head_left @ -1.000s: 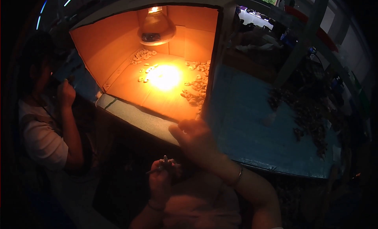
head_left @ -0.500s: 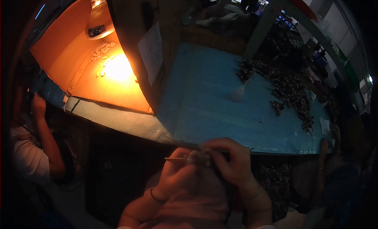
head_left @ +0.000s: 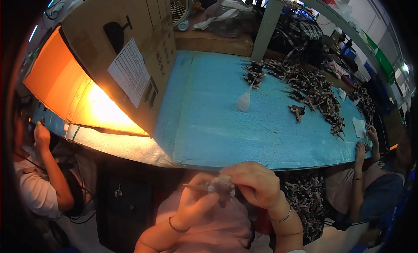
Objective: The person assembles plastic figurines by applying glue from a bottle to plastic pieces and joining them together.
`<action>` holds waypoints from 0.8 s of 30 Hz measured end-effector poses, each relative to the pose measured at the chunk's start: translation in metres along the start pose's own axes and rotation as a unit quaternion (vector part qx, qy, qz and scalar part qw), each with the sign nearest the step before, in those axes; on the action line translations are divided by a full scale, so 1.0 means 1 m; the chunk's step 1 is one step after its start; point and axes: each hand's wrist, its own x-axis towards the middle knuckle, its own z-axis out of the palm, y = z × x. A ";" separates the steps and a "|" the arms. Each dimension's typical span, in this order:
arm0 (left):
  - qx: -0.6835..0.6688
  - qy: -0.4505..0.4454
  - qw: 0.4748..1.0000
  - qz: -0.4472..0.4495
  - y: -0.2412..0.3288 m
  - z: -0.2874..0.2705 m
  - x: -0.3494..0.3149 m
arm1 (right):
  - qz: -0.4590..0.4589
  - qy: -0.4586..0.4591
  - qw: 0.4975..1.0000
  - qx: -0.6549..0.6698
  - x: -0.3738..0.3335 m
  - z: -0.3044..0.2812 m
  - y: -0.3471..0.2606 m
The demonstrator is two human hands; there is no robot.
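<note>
Just off the table's near edge, my left hand [head_left: 195, 205] is closed around a small brown-and-white figurine [head_left: 223, 188]. A thin tan stick [head_left: 194, 187] sticks out leftward beside the figurine; whether it is part of it I cannot tell. My right hand [head_left: 257, 184] pinches the upper right side of the same figurine, and its bent fingers hide part of it. Beyond the hands, a white squeeze bottle [head_left: 244, 102] with a long thin nozzle stands on the blue tabletop [head_left: 209, 126]. Several similar brown pieces [head_left: 320, 94] lie heaped at the right.
A cardboard box [head_left: 126, 48] with a bright orange-lit inside stands at the left. Below the table edge, a dark tray [head_left: 305, 200] holds many brown pieces. Co-workers sit at both sides: one arm [head_left: 54, 170] at left, another's hands [head_left: 361, 149] at right.
The picture has brightened and the view has turned, shifting the table's things leftward. The lamp inside the box is now hidden. Both hands keep hold of the figurine, which shows more clearly.
</note>
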 end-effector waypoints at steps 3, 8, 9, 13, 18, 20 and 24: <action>0.032 -0.021 0.999 0.017 -0.002 0.000 0.000 | 0.015 -0.013 1.000 0.015 -0.003 -0.004 -0.002; 0.185 0.020 0.969 0.164 -0.001 0.006 0.008 | 0.043 0.106 0.990 -0.082 -0.009 0.005 -0.018; 0.185 0.019 0.969 0.163 -0.002 0.007 0.009 | 0.037 0.123 0.985 -0.111 -0.009 0.006 -0.021; 0.288 0.050 0.930 0.224 -0.006 0.003 0.010 | -0.011 0.136 0.977 -0.166 -0.005 0.012 -0.026; 0.390 0.078 0.874 0.278 -0.009 0.006 0.011 | -0.003 0.137 0.974 -0.178 -0.003 0.014 -0.027; 0.450 0.088 0.845 0.276 -0.005 0.011 0.008 | 0.009 0.137 0.977 -0.166 -0.004 0.014 -0.028; 0.467 0.090 0.836 0.273 -0.004 0.009 0.008 | 0.035 0.112 0.984 -0.134 -0.003 0.009 -0.027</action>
